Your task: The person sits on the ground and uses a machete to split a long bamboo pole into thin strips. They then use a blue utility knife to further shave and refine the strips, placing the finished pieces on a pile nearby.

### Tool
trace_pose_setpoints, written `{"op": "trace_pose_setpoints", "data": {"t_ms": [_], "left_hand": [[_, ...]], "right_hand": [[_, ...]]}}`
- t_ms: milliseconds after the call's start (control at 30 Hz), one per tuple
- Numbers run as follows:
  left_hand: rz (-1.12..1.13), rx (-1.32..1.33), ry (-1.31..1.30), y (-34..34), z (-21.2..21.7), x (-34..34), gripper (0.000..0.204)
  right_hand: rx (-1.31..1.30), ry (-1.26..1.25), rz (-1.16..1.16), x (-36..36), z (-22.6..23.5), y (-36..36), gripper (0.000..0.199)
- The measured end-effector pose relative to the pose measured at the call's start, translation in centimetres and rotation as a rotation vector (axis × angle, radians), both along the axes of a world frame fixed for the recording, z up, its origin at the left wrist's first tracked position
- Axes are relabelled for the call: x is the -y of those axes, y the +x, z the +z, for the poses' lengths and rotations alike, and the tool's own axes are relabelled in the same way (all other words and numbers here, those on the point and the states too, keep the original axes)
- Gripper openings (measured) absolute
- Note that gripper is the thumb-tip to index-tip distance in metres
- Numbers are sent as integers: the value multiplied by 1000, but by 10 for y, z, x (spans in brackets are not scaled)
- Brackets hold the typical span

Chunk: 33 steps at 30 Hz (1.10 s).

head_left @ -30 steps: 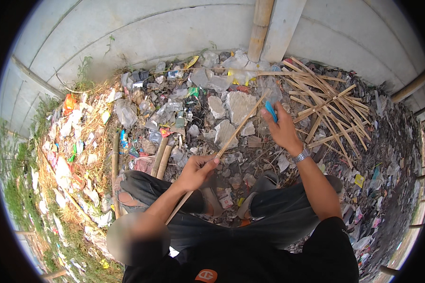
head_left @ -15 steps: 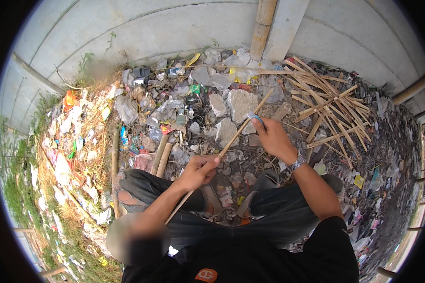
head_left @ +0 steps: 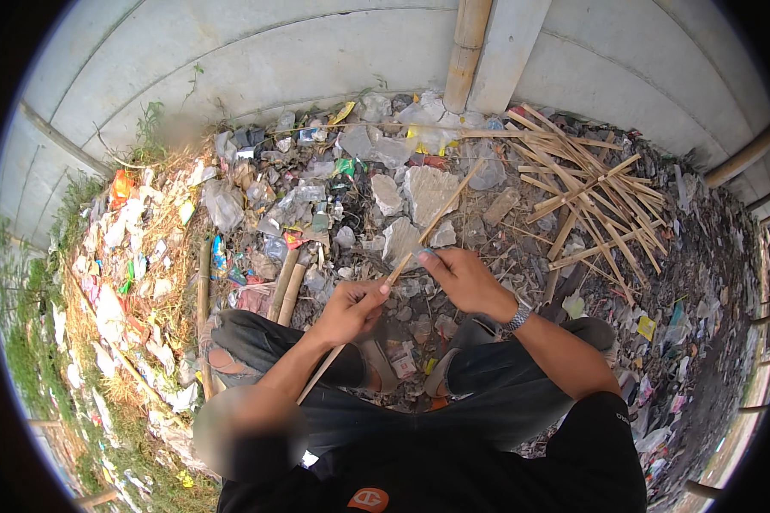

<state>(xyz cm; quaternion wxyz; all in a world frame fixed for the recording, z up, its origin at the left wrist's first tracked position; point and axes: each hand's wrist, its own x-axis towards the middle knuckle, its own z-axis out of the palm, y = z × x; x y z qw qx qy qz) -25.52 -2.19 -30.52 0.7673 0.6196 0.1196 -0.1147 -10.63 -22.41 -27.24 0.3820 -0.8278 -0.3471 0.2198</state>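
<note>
Well off to the left of my hands, a strip of grass [head_left: 26, 342] runs along the curved concrete wall [head_left: 257, 60], and litter [head_left: 137, 256] covers the ground between that edge and my knee. Nearer in, two short bamboo stubs [head_left: 284, 286] lie side by side just left of my left hand [head_left: 351, 309], so there is little free ground on that side.

My left hand is closed round a long thin bamboo stick [head_left: 428, 231], gripping it about midway. The stick slants from low beside my left forearm up and away to the right, its far end over the pale broken stones [head_left: 423, 192] ahead of me. My right hand [head_left: 462, 278] sits just right of the left, apart from it, fingers pinched on the same stick a little higher up, with something small and bluish at the fingertips that I cannot make out. A wristwatch [head_left: 516, 318] sits on that wrist.

Beyond my right hand, up and to the right, a heap of split bamboo strips [head_left: 590, 192] lies crisscrossed against the wall, near an upright bamboo post [head_left: 466, 47]. Further right the ground is dark and scattered with scraps.
</note>
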Motion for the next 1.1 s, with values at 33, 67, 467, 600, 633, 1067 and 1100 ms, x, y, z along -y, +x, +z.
{"op": "trace_pose_setpoints", "data": {"t_ms": [33,67,467,600,633,1067,1100], "left_hand": [[7,-11,16,0,2,0,42],[13,-23,32,1,5,-1,42],[2,17,-16,-2,-2,-6,36],[-22,-10,77,-6,5,-3,37],[-36,-3,61,-4,4,-4,40],[-48,-35,-65,-6,-4,-9,54],[-51,-37,-78,-6,-6,-10,54]], "right_hand": [[1,39,70,-3,-9,-14,58],[54,123,15,-7,-17,-16,66],[49,-8,-73,-7,-10,4,56],[35,69,-181,1,-12,28,58],[46,93,-108,0,-14,15,59],[18,117,-40,-7,-19,-4,58],[16,109,-22,-7,-19,-3,59]]}}
